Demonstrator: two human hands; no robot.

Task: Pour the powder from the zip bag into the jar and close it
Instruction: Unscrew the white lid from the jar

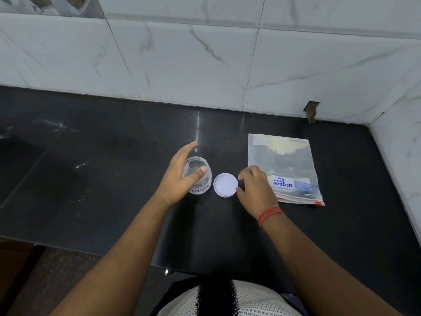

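Note:
A clear plastic jar with a hand-written label stands open on the black counter. My left hand wraps around it, thumb across its front. Its white lid lies upside down on the counter just to the jar's right. My right hand rests at the lid's right edge, fingertips touching its rim. A clear zip bag with blue print lies flat to the right, a little pale powder at its far end; my right hand covers its near left corner.
A white marble-tiled wall runs along the back and turns forward at the right side. The counter's front edge runs across the lower left, with floor below it. A small broken hole shows in the wall base.

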